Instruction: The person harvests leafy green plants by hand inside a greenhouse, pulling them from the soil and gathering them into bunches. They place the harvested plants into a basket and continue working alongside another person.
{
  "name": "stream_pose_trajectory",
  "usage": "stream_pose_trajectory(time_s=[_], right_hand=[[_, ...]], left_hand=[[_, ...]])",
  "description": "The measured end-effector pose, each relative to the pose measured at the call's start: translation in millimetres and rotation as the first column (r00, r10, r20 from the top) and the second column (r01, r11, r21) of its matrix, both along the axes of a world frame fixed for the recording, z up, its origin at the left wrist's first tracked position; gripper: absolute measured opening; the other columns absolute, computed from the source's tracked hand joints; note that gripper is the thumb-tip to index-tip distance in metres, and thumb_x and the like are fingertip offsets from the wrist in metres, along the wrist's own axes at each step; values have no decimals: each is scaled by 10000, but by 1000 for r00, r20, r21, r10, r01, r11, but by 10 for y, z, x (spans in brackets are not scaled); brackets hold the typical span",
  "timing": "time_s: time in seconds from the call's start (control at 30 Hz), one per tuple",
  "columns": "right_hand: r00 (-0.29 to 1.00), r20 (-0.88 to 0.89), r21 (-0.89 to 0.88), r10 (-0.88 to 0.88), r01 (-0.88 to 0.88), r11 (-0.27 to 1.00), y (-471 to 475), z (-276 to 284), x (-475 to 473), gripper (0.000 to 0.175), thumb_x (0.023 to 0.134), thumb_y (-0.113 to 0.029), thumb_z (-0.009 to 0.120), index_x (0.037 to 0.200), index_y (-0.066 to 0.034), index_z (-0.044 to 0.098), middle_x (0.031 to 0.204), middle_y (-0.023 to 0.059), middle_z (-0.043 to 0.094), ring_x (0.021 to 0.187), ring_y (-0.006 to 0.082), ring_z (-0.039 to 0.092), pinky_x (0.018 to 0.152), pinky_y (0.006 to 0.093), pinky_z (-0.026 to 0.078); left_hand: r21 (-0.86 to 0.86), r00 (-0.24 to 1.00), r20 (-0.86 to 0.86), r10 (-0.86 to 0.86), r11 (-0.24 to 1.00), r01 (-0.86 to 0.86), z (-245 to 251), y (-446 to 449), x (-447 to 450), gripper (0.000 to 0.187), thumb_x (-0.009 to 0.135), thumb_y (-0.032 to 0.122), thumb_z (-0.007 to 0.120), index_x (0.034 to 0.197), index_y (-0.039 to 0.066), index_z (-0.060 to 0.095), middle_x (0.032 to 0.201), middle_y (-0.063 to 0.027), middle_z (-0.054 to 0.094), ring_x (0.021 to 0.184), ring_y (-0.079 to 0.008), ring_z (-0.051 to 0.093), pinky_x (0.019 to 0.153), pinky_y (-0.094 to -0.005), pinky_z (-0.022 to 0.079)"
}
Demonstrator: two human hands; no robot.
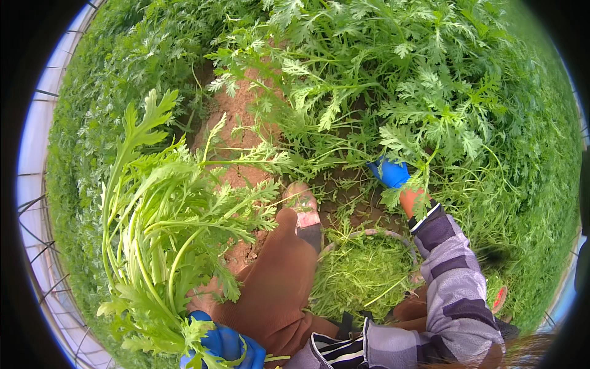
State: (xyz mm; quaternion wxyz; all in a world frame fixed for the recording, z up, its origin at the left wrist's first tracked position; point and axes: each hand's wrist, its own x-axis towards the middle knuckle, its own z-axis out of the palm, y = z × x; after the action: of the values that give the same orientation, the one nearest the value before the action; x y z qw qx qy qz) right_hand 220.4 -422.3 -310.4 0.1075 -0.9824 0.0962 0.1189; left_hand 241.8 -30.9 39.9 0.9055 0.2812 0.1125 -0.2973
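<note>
My left hand [226, 343], in a blue glove, is at the bottom left, closed around a large bunch of leafy green stems [156, 244]. The bunch rises from the fist and its lobed leaves spread over the soil and beside my knee. My right hand [389, 173], in a blue glove too, reaches low among the standing leafy plants [415, 97] at the edge of the dense growth. Leaves and its own back hide the fingers, so whether they grip a stem cannot be told.
Between my legs lies a heap of cut greenery [364, 272] by a curved hoop-like rim [387, 233]. A reddish soil strip [239, 110] runs ahead, beside my shoe [302, 203]. Dense plants stand both sides; a greenhouse frame [37, 184] curves along the left.
</note>
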Motion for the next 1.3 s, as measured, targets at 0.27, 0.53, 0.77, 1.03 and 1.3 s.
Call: stream_pose_trajectory(time_s=[0.27, 0.53, 0.77, 1.03, 1.3], right_hand=[[964, 79, 118, -252, 242, 963, -435, -186, 214, 494, 899, -444, 547, 1231, -82, 605, 1252, 217, 576, 1167, 351, 538, 1023, 429, 397], [943, 173, 140, -284, 262, 955, -420, -499, 1031, 494, 893, -458, 559, 1208, -83, 620, 1214, 205, 602, 1130, 345, 559, 997, 422, 415], [980, 75, 96, -187, 179, 979, -350, -388, 1178, 495, 887, -471, 569, 1188, -84, 632, 1181, 196, 625, 1099, 340, 578, 975, 416, 430], [970, -219, 309, 107, -35, 951, -404, 408, 566, 496, 880, -486, 581, 1165, -85, 646, 1142, 185, 651, 1062, 334, 599, 950, 409, 448], [780, -562, 617, 276, 174, 767, -178, 1937, -740, 363, 951, -432, 538, 921, -130, 737, 993, 107, 688, 961, 262, 617, 908, 379, 445]], left_hand=[[-8, 1000, -30, -1, 1000, 0, -82, -19, 61, 172, 1020, 252, 410, 995, 84, 436, 680, -7, 476, 386, -70, 402, 404, -251, 347], [21, 998, -55, 23, 1000, -22, -156, -48, 65, 187, 1024, 263, 404, 1016, 81, 447, 680, -3, 477, 386, -71, 404, 406, -252, 344], [25, 998, -61, 27, 999, -26, -162, -48, 95, 203, 1026, 272, 398, 1034, 78, 456, 680, 1, 478, 387, -71, 405, 409, -254, 341], [-29, 999, -47, -1, 1000, 0, -61, 64, 69, 223, 1029, 283, 391, 1055, 75, 467, 680, 5, 479, 388, -71, 406, 411, -256, 338], [-214, 992, -64, -107, 972, 91, 119, 235, -39, 245, 1033, 294, 384, 1076, 72, 478, 679, 9, 480, 389, -72, 407, 414, -258, 334]])
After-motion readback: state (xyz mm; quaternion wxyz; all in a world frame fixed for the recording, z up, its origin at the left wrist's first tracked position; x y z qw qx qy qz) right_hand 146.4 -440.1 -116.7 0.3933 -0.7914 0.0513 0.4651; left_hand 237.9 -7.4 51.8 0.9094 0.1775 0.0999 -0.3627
